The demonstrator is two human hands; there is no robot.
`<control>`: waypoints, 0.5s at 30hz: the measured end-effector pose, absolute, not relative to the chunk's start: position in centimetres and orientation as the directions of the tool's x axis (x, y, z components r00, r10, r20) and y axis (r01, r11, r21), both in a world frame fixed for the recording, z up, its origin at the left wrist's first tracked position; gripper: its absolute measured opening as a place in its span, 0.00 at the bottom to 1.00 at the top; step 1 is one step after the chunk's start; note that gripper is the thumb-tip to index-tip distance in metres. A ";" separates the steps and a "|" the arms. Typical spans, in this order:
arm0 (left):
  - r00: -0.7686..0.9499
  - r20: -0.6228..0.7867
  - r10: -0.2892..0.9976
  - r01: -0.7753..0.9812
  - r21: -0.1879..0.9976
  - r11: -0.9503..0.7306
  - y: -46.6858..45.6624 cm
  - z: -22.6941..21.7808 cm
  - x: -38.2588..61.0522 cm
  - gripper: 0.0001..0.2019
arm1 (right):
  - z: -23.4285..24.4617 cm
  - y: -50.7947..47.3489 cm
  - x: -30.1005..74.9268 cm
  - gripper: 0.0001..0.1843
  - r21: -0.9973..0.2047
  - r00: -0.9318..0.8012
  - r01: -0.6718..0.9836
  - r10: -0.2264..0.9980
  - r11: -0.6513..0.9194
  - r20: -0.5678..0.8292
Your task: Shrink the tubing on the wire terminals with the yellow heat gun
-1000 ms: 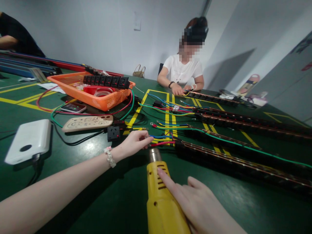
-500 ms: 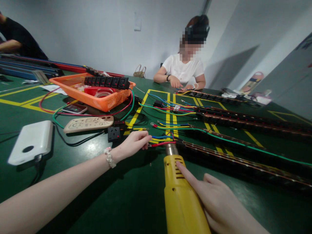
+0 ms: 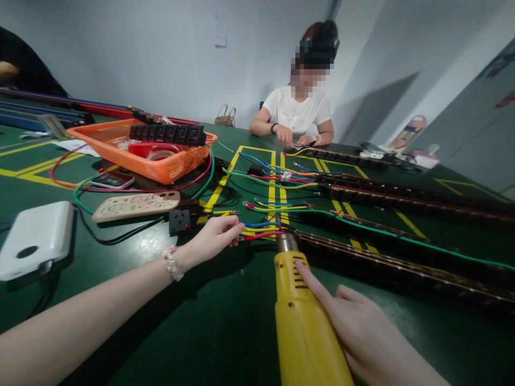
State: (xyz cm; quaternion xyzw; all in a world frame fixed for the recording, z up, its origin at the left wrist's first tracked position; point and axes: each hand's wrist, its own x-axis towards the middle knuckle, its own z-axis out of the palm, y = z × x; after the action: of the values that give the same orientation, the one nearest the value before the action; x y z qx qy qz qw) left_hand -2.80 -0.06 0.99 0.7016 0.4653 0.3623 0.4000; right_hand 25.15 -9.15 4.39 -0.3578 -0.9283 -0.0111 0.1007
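My right hand point(image 3: 341, 305) is wrapped round a yellow heat gun point(image 3: 309, 321), its index finger stretched along the vents. The metal nozzle point(image 3: 287, 242) points away from me, close to the near ends of the coloured wires. My left hand point(image 3: 219, 231) pinches the ends of a bundle of wires point(image 3: 261, 229), blue, yellow and red; the fingertips hide the tips. From the bundle the wires lead right into a long dark strip with copper-coloured bars point(image 3: 362, 256). Beyond it lies a second strip with green and blue wires point(image 3: 289, 208) ending in ring terminals.
An orange basket point(image 3: 177, 170) with a row of black sockets stands at left. Nearer are a white power bank point(image 3: 42, 236), a beige board point(image 3: 137, 206) and a black socket block point(image 3: 179, 221). Across the green table, a person point(image 3: 298, 112) handles wires on another strip.
The heat gun's nozzle has shifted slightly right relative to the wires. My left hand still pinches the bundle. The whole view has moved a little, so most things appear further left.
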 end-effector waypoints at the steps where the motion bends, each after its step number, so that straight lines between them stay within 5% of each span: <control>1: 0.302 0.141 0.943 0.372 0.893 -0.253 0.0 1.0 -2.8 0.18 | 4.3 -9.2 25.2 0.41 -0.051 -0.722 0.668 0.664 0.742 0.192; 15: 0.292 0.175 0.940 0.428 0.855 -0.292 0.1 0.9 -2.8 0.18 | 3.9 -9.6 24.4 0.47 0.009 -0.690 0.710 0.693 0.704 0.208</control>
State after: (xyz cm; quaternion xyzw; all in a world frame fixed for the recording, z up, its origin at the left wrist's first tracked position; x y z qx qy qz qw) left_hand -2.84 0.07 0.85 0.7197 0.4752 0.3581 0.3578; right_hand 24.41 -9.58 3.91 -0.3819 -0.9183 -0.0443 0.0946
